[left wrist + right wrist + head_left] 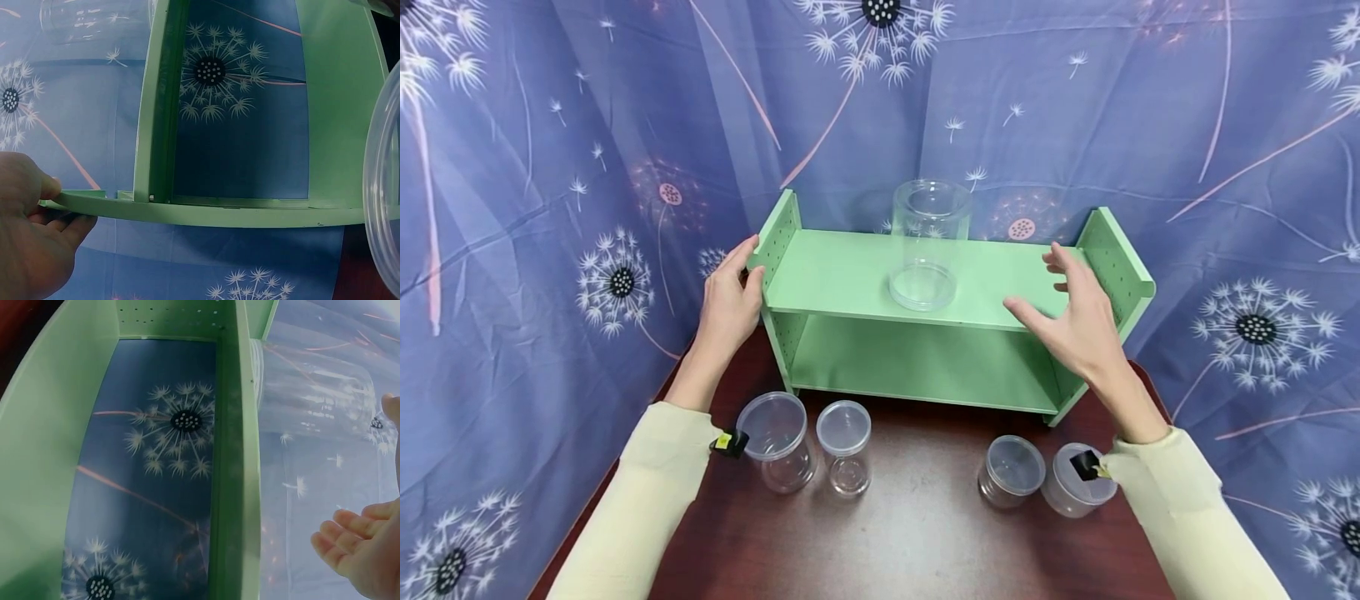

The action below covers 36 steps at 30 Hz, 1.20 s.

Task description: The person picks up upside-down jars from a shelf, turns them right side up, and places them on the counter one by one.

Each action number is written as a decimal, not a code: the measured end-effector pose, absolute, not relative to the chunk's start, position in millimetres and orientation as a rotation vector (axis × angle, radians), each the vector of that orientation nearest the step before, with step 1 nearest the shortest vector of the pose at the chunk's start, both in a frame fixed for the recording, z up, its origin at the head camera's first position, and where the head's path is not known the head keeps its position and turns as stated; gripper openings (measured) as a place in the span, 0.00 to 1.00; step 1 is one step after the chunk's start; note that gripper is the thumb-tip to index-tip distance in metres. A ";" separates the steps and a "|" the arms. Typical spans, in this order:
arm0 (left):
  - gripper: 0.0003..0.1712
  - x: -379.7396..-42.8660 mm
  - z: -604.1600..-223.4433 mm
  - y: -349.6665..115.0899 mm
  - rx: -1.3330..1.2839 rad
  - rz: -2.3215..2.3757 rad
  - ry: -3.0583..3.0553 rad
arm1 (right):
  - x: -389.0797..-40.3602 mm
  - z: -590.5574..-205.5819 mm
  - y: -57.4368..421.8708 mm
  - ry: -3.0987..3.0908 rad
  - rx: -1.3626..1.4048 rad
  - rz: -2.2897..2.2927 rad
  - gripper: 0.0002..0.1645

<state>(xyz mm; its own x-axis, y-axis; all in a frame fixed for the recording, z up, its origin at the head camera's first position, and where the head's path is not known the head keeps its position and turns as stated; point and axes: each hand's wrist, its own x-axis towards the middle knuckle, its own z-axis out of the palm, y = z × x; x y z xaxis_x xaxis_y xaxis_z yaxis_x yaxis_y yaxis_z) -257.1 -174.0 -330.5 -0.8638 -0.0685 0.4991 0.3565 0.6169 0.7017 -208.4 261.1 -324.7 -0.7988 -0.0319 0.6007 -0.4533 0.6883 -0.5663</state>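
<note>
A light green two-tier shelf (1000,262) stands on the table. My left hand (730,296) grips its left side panel (250,215), with the thumb on one face and the fingers on the other. A tall clear jar (928,242) stands on the upper board, its ringed end (257,375) against the board. To the right of the jar, my right hand (1075,321) hovers over the board near the right side panel (1116,258). Its thumb and fingers are spread apart and hold nothing.
Two clear lidded jars, a wider one (786,471) and a narrower one (845,429), stand on the dark red table (917,525) at front left. Two short lidded jars (1015,467) stand at front right. A blue dandelion-print cloth (865,125) hangs behind and around the table.
</note>
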 end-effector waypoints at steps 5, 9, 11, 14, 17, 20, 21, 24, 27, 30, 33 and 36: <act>0.28 -257.2 -331.4 -174.9 -0.238 -1.170 -2.357 | -227.0 -313.2 245.3 -2.334 0.401 1.064 0.52; 0.28 -257.9 -332.8 -175.5 -0.246 -1.164 -2.360 | -239.9 -307.0 231.6 -2.347 0.395 1.115 0.51; 0.28 -258.2 -333.5 -175.7 -0.245 -1.160 -2.362 | -244.7 -304.9 225.0 -2.368 0.386 1.133 0.53; 0.28 -258.7 -333.9 -175.5 -0.240 -1.157 -2.362 | -249.5 -302.9 215.4 -2.405 0.369 1.159 0.59; 0.28 -259.0 -333.5 -175.0 -0.239 -1.152 -2.354 | -256.5 -301.6 206.0 -2.420 0.366 1.184 0.61; 0.27 -258.5 -332.9 -174.9 -0.245 -1.150 -2.343 | -263.0 -300.7 197.6 -2.427 0.363 1.217 0.63; 0.27 -258.5 -332.9 -175.0 -0.247 -1.150 -2.339 | -264.5 -300.3 195.2 -2.428 0.357 1.231 0.63; 0.27 -258.0 -332.7 -175.6 -0.248 -1.148 -2.333 | -268.5 -298.5 187.9 -2.425 0.351 1.273 0.65; 0.27 -258.0 -333.1 -176.4 -0.244 -1.146 -2.331 | -272.1 -296.1 180.7 -2.411 0.353 1.314 0.66; 0.27 -258.0 -333.5 -176.8 -0.243 -1.155 -2.325 | -275.9 -294.2 174.0 -2.403 0.347 1.339 0.68; 0.27 -258.0 -333.6 -176.2 -0.250 -1.162 -2.322 | -278.3 -292.4 168.7 -2.410 0.317 1.355 0.69; 0.27 -257.7 -333.2 -174.6 -0.259 -1.166 -2.323 | -280.1 -291.6 165.6 -2.423 0.280 1.359 0.70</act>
